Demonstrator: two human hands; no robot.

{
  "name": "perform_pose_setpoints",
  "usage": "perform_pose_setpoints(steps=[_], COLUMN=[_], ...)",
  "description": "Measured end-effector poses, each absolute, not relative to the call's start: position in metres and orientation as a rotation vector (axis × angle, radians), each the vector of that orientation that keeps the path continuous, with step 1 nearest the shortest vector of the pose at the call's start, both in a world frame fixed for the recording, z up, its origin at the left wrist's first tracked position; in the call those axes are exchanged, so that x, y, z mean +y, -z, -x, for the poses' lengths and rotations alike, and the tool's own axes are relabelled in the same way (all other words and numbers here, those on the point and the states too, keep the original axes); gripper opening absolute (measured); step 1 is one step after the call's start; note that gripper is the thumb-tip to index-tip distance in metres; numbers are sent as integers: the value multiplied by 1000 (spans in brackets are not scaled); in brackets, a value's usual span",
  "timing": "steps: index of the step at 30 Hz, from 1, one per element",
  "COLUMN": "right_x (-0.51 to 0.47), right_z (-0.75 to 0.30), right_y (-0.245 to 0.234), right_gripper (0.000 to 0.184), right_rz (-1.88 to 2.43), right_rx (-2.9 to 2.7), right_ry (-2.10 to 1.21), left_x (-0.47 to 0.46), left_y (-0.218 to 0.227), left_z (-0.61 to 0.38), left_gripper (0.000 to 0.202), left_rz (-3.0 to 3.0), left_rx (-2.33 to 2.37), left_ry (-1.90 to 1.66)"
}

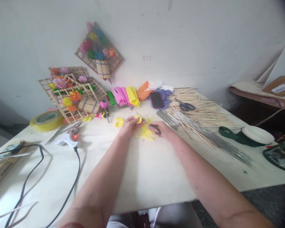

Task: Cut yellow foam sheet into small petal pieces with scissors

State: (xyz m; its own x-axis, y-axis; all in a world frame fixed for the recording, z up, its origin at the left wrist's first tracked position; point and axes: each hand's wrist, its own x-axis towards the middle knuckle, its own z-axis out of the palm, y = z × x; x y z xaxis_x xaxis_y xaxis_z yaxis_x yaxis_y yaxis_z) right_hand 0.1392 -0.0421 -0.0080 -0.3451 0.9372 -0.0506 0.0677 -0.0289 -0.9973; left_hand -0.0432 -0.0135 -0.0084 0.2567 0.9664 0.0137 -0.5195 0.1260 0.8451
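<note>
In the head view, a pale surface [161,177] is being lit unevenly and is being backed by a plain whitish wall [192,38], on which the figures 217 [146,58] are being shown; a lattice panel of colourful flowers [99,52] is being displayed tilted against that wall, and similar panels [71,91] are being piled at the surface's far left. Near the middle, a small yellow piece [138,119] is being pinched narrowly by the left hand [129,126]; scissors [154,127] are being gripped by the handles in the right hand [165,129], their blades being held right beside the piece, though whether it is being touched cannot be told. Yellow scraps [146,133] are being strewn beneath the hands; folded coloured sheets [132,96] and a phone [157,100] are being lined up behind. The right half is being taken up by wooden sticks [204,110], metal wires [209,134] and a second pair of black-handled scissors [187,106]; the left is being occupied by a tape roll [47,121], a glue gun [67,139] and a socket strip [7,158]; a dark speckled floor [268,202] is being glimpsed below the right edge.
</note>
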Motion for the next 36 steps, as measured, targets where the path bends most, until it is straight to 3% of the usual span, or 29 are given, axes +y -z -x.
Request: perform_pose_setpoints(steps=[36], right_x=[-38], right_z=[-138], right_y=[12], right_gripper=[33], right_rz=[1085], right_rx=[-1434], right_ry=[-1515], left_x=[-12], left_y=[9], left_z=[41], left_gripper=[18], left_rz=[-813], left_rx=[666], left_ry=[-1271])
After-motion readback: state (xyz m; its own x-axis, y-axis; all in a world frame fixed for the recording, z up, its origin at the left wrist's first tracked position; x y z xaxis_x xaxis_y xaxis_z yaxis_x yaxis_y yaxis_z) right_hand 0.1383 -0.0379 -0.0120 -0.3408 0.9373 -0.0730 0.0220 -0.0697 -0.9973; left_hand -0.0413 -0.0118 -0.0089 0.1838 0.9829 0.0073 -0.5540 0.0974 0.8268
